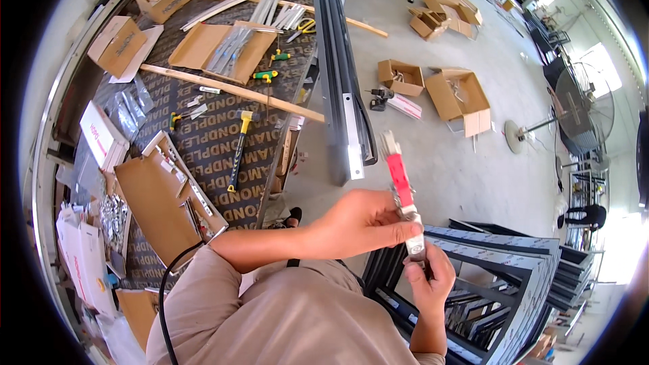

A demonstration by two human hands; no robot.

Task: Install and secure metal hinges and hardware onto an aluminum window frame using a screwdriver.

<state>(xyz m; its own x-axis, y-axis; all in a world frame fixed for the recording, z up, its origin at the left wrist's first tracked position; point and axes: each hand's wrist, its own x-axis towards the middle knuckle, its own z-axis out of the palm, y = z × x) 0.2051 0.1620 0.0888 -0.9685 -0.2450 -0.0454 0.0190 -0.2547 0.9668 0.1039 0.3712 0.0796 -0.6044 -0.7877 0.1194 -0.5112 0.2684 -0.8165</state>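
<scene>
You have the red-and-silver fitting (401,179) out in front of your chest, a little right of centre, with both hands on it. Its long axis runs away from you, and the far end leans slightly to your left. The red section sits beyond your hands; the pale tip past it is too blurred to read.

Your left hand (358,223) comes in from the side, nearly square across that axis, pinching the metal part around the middle between thumb and curled fingers. Your right hand (434,280) reaches up from below, pinching the near end between thumb and fingers, roughly in line with the piece. So your left hand is the nearer one to the red section, your right hand the nearer one to the butt end.

Just left of the fitting's far end is the near end of the long dark profile (326,47), with a silver strip (353,138) along it. The two long axes run almost the same way, and a gap of floor shows between them; you cannot judge from this view how they compare in height.

Farther left, the counter (215,136) carries a yellow-headed hammer (240,149) and a timber slat (233,92). Film-striped frames (527,261) stand to the right, behind and beside your right hand.
</scene>
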